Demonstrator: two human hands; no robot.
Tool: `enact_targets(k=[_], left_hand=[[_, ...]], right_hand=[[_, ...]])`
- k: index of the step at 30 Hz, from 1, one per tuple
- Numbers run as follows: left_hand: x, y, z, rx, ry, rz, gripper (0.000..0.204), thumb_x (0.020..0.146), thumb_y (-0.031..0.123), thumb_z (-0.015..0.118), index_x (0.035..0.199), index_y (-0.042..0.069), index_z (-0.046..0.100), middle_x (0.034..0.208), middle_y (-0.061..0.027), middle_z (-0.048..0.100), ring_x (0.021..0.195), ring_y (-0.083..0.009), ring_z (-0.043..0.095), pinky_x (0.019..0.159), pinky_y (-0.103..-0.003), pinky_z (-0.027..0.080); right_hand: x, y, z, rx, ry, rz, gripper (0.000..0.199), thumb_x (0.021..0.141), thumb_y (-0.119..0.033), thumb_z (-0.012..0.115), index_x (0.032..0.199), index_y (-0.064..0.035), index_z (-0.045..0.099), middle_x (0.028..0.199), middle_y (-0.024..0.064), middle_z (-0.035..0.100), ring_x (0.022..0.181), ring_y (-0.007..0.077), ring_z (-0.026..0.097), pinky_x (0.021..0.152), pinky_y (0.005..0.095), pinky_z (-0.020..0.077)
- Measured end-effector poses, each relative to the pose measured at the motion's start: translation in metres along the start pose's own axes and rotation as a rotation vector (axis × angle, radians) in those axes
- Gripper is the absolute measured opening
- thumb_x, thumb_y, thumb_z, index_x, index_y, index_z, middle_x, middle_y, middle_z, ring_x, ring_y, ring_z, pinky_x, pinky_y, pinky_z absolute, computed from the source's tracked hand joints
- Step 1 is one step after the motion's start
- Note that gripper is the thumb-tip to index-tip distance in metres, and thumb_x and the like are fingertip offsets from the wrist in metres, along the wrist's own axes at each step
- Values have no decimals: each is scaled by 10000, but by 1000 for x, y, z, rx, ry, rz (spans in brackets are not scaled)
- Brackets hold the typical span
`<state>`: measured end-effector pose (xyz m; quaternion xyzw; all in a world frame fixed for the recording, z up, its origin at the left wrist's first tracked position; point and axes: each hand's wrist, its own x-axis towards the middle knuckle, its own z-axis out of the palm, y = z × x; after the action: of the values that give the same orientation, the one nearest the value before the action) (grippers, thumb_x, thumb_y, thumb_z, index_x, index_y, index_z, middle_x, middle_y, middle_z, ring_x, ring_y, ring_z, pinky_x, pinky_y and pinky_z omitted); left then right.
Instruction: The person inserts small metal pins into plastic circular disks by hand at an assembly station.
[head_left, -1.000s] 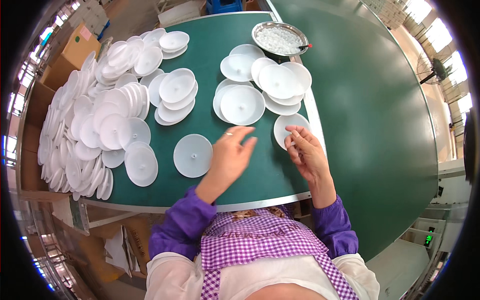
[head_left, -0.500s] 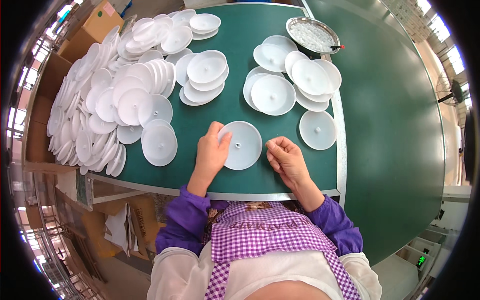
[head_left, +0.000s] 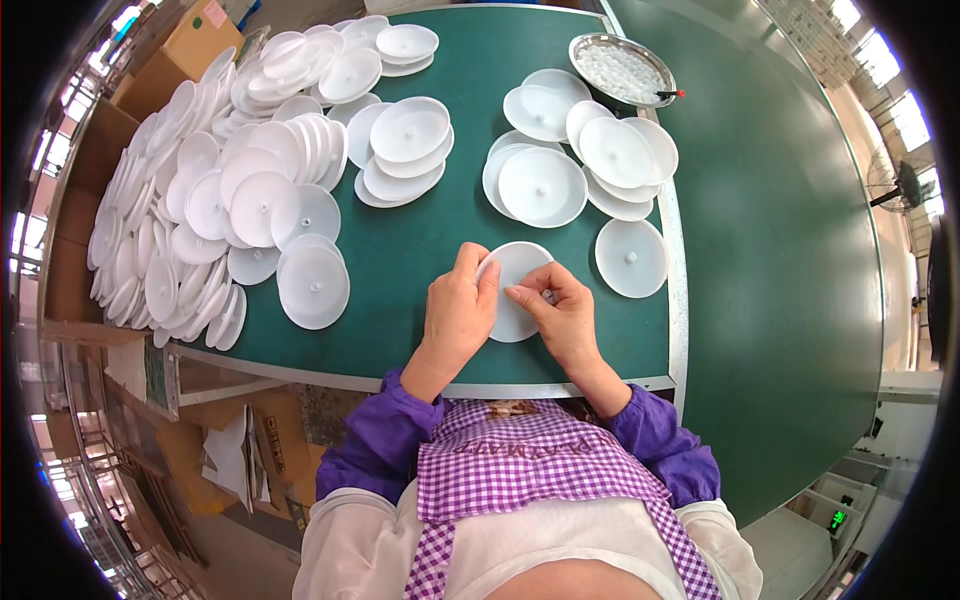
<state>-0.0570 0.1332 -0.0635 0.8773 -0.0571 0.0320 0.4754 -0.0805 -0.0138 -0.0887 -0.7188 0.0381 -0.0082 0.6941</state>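
A round white plastic disc [head_left: 516, 265] is held over the green table near its front edge. My left hand [head_left: 458, 312] grips the disc's left rim, thumb on the upper face and fingers at the edge. Over the disc's middle, the thumb and fingers of my right hand [head_left: 562, 316] are pinched together. Whatever is between them is too small or hidden to make out, and they cover the disc's centre. A single white disc [head_left: 631, 259] with a small knob at its centre lies to the right of my right hand.
Many white discs [head_left: 262, 208] spill from a cardboard box [head_left: 78, 235] at the left. Overlapping discs [head_left: 543, 188] lie at the right behind my hands. A metal bowl [head_left: 622, 70] of small white pieces stands far right, beside the table's metal edge strip [head_left: 678, 300].
My left hand and the disc have shifted slightly right. My right hand has moved left from beside the disc to its centre, fingers still pinched.
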Motion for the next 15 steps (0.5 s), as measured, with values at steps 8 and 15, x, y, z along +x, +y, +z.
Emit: enact_targets(k=[8,15], left_hand=[[4,4,11,-173,-10,30,137,970,141,518,974,9,484,747,-231,625,691,-423,636,571,-461,470],[0,4,22,-206,-72,8,129,971,134,508,977,7,488,750,-230,618,695,-417,636,579,-459,468]], right_hand=[[-2,2,4,-411,216,-392,147,785,-65,752,801,-15,615,760,111,605,612,243,574,590,331,477],[-6,-1,-20,-213,70,37,151,812,-88,749,808,-15,616,705,55,633,606,114,580,543,270,451]])
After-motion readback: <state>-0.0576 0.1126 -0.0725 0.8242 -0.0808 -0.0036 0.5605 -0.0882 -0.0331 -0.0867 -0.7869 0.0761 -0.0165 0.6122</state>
